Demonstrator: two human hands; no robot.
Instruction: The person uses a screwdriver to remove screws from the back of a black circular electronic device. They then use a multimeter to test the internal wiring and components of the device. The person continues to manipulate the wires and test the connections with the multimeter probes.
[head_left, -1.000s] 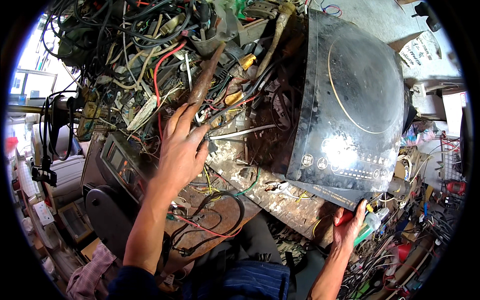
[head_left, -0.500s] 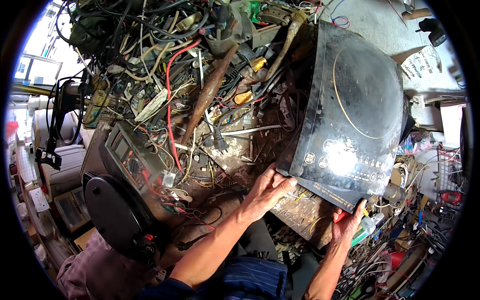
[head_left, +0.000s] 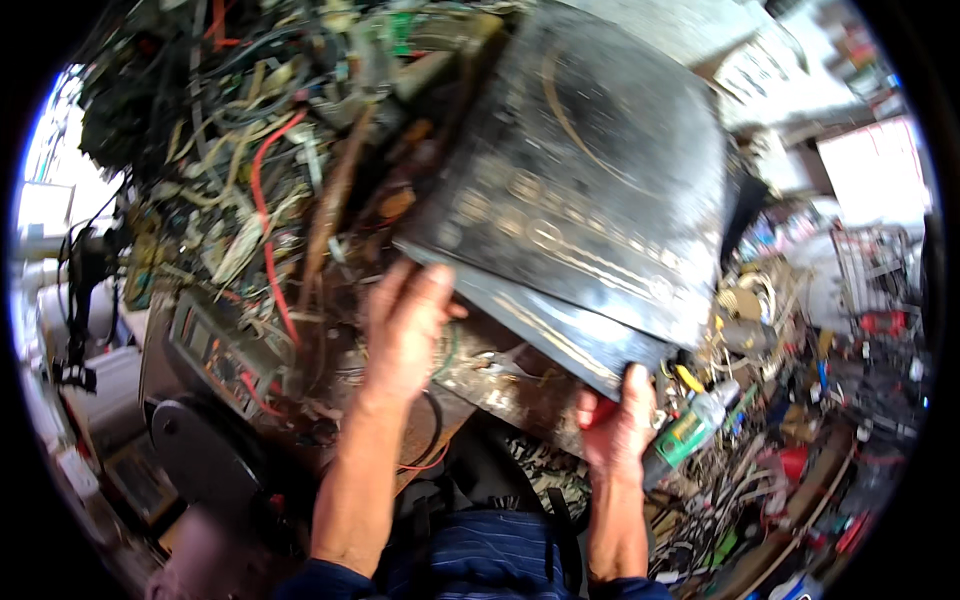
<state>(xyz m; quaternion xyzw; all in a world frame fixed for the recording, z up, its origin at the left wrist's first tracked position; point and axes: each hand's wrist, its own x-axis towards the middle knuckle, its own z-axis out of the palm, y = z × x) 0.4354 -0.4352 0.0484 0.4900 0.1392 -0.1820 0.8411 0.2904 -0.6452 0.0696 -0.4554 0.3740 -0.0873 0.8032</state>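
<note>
A black induction cooktop [head_left: 600, 170] with a scuffed top and a row of touch marks is tilted over the bench between my hands. Along its near side, the top plate stands apart from the lower casing [head_left: 540, 325]. My left hand [head_left: 405, 320] is closed on the near left corner, thumb uppermost. At the near right corner, my right hand [head_left: 618, 425] grips the casing edge with its thumb on top. Something small and red shows between the right fingers; its kind is hidden. Motion blurs the cooktop and the left fingers.
Tangled cables and scrap parts [head_left: 240, 170] cover the left and far bench, with a red cable [head_left: 262, 190] across them. A multimeter [head_left: 215, 350] lies at the left, above a round black object [head_left: 210, 460]. A green-and-grey tool [head_left: 690, 430] lies right of my right hand.
The cooktop has moved left with both hands and turned a little. My whole view has shifted too. The bright reflection on its touch panel is gone.
</note>
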